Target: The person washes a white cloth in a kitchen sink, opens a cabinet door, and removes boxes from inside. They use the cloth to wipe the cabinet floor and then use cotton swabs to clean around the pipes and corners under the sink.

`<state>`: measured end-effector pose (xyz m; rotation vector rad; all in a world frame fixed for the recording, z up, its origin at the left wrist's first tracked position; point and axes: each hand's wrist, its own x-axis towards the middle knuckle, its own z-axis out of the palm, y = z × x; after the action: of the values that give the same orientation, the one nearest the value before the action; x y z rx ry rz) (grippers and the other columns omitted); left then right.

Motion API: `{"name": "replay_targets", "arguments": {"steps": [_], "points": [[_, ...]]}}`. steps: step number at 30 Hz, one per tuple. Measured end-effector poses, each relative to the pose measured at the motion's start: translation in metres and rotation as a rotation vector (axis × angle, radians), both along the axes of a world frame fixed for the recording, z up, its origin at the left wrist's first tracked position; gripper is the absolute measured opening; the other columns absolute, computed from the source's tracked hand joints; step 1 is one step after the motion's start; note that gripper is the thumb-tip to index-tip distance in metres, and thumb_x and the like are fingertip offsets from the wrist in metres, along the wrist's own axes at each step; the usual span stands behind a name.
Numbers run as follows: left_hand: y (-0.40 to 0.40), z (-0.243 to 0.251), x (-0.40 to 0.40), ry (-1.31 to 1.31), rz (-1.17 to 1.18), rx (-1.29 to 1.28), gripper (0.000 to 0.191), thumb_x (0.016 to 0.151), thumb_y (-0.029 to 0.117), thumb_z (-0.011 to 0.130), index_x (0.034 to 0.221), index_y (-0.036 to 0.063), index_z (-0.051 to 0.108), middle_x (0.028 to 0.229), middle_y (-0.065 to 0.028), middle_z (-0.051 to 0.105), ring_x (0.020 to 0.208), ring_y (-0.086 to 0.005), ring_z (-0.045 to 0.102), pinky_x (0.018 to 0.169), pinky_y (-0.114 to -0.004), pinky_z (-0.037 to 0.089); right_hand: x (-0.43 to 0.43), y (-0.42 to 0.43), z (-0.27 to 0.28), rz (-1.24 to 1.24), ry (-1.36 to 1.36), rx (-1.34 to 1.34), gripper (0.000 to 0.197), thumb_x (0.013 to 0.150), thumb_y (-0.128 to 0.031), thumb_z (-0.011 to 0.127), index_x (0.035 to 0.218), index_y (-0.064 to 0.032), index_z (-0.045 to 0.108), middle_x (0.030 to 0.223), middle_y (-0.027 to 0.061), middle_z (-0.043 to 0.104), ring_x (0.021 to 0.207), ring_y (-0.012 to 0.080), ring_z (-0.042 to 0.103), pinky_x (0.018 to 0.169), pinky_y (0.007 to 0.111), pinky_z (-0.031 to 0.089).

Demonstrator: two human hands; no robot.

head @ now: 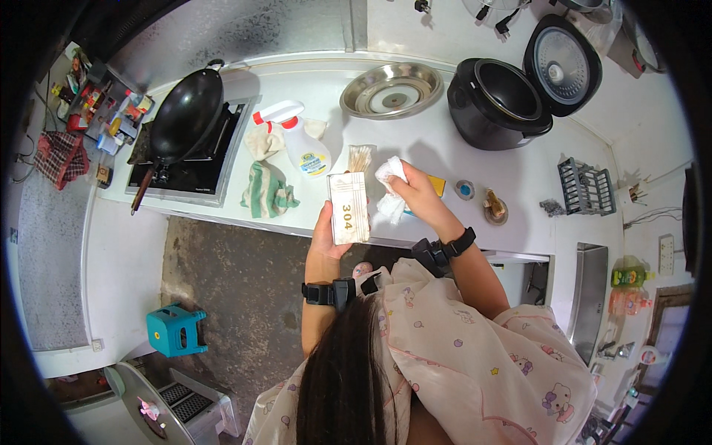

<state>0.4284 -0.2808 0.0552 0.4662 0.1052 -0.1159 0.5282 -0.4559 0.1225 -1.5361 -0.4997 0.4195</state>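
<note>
My left hand (328, 236) holds up a pale, flat rectangular box or panel (349, 206) at the counter's front edge. Gold digits and thin lines mark its face. My right hand (423, 194) grips a crumpled white cloth or paper towel (392, 208), just right of the panel and apart from it. Beyond the panel lies a bundle of thin sticks, perhaps cotton swabs (360, 157). A yellow item (438, 184) is partly hidden behind my right hand. To the left stands a white spray bottle (307, 147) with a red trigger, near a green-striped cloth (266, 190).
A black wok (188, 114) sits on the cooktop (186, 183) at left. On the white counter (334, 214) are a steel basin (356, 105) and an open rice cooker (478, 122). A small brush (494, 206) stands at right. A teal stool (175, 331) is on the floor.
</note>
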Motion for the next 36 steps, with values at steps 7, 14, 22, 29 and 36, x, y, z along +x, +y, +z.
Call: {"name": "replay_targets", "arguments": {"steps": [7, 14, 22, 29, 36], "points": [[0.000, -0.004, 0.000, 0.044, 0.027, -0.007, 0.062, 0.088, 0.048, 0.045, 0.132, 0.0050, 0.038, 0.118, -0.0150, 0.054, 0.097, -0.0275, 0.058, 0.078, -0.041, 0.050, -0.017, 0.022, 0.030, -0.122, -0.271, -0.069, 0.035, 0.076, -0.015, 0.064, 0.104, 0.0013, 0.054, 0.087, 0.0124, 0.064, 0.080, 0.0182, 0.063, 0.071, 0.031, 0.049], [-0.004, 0.014, 0.002, 0.064, 0.077, 0.132, 0.058, 0.086, 0.035, 0.058, 0.130, 0.0030, 0.037, 0.117, -0.0110, 0.055, 0.101, -0.0217, 0.059, 0.085, -0.037, 0.050, -0.015, 0.030, 0.025, -0.231, -0.428, -0.165, 0.032, 0.068, -0.016, 0.069, 0.091, 0.0026, 0.056, 0.086, 0.0198, 0.061, 0.079, 0.0356, 0.061, 0.070, 0.037, 0.048], [-0.005, 0.014, 0.002, 0.058, 0.095, 0.124, 0.056, 0.086, 0.037, 0.057, 0.128, 0.0028, 0.040, 0.114, -0.0110, 0.057, 0.099, -0.0213, 0.059, 0.084, -0.037, 0.050, -0.013, 0.032, 0.024, -0.242, -0.536, -0.212, 0.029, 0.065, -0.015, 0.069, 0.081, 0.0038, 0.054, 0.079, 0.0196, 0.060, 0.074, 0.0381, 0.059, 0.066, 0.038, 0.048], [-0.004, 0.012, 0.002, 0.091, 0.093, 0.096, 0.052, 0.088, 0.035, 0.055, 0.127, 0.0029, 0.041, 0.113, -0.0119, 0.058, 0.098, -0.0220, 0.060, 0.082, -0.037, 0.051, -0.012, 0.031, 0.023, -0.242, -0.540, -0.187, 0.027, 0.065, -0.015, 0.068, 0.080, 0.0034, 0.055, 0.078, 0.0196, 0.060, 0.072, 0.0381, 0.059, 0.065, 0.039, 0.048], [-0.006, 0.016, 0.003, 0.077, 0.091, 0.098, 0.053, 0.087, 0.034, 0.056, 0.127, 0.0031, 0.041, 0.113, -0.0114, 0.057, 0.098, -0.0215, 0.060, 0.082, -0.036, 0.051, -0.011, 0.030, 0.023, -0.258, -0.565, -0.219, 0.027, 0.065, -0.016, 0.068, 0.080, 0.0032, 0.056, 0.075, 0.0187, 0.059, 0.068, 0.0358, 0.059, 0.063, 0.037, 0.047]]}}
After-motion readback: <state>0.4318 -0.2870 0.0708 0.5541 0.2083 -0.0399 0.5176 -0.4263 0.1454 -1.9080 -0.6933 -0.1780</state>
